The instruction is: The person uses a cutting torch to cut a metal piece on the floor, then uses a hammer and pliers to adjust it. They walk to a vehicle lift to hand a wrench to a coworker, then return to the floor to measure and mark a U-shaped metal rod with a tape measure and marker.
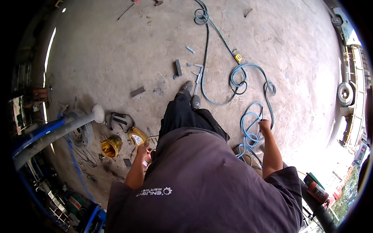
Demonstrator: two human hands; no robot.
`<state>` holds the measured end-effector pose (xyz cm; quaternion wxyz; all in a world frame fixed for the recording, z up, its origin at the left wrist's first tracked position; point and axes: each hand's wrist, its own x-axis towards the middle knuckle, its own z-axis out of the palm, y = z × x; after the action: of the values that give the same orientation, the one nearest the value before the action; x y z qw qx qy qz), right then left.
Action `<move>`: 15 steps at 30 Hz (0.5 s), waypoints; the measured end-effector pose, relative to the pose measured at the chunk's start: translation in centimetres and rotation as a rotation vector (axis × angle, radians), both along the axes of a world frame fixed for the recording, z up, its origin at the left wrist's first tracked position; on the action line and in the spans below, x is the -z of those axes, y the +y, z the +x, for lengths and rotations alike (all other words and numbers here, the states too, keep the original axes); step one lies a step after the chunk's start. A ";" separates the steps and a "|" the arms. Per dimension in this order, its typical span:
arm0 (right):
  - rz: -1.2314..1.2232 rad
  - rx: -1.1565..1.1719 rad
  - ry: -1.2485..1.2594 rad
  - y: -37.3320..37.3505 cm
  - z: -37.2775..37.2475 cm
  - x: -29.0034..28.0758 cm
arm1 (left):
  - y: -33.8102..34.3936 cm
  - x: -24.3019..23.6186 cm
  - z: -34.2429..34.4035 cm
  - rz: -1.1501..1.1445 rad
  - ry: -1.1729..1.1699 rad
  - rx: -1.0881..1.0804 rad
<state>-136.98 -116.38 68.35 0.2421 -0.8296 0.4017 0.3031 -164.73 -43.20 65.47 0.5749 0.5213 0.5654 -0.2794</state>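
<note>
My left hand (143,150) is closed at my left side, around what looks like a thin bent metal rod (153,137). Its far end is hidden against my clothes. Just beyond that hand stands a yellow jug (137,136), and a red and white object shows partly below it. My right hand (265,126), out to my right, is closed in a fist beside a loose coil of blue hose (248,123). Whether it grips a length of hose or something thin and dark cannot be made out. Ahead of my shoes lies a caliper (199,77).
A dark metal bar (178,67), a flat strip (137,91) and a yellow tape measure (238,58) lie on the concrete floor. To the left are a yellow bucket (111,146), a wheel (79,128) and a thick slanted pipe (58,136). A fire extinguisher (318,192) stands at right.
</note>
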 end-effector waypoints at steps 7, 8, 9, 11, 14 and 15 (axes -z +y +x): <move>0.140 -0.024 0.013 5.1 0.7 3.5 | 3.2 3.1 8.7 0.215 -0.043 0.328; 0.077 -0.022 0.048 6.3 0.4 3.3 | 3.6 3.2 10.1 0.260 -0.030 0.390; 0.118 0.013 0.079 7.2 -0.1 2.7 | 4.0 3.2 11.2 0.283 0.028 0.450; 0.135 0.021 0.155 8.8 -1.0 2.0 | 5.3 3.1 14.1 0.317 0.004 0.478; 0.143 -0.098 0.296 10.0 -1.9 3.0 | 6.3 3.3 17.2 0.338 -0.015 0.454; 0.104 -0.200 0.331 10.0 -1.7 3.8 | 6.7 3.4 17.7 0.315 -0.036 0.350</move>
<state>-138.65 -106.36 64.52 0.1839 -0.7906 0.3354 0.4781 -146.99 -36.55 62.12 0.4392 0.6997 0.4925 -0.2739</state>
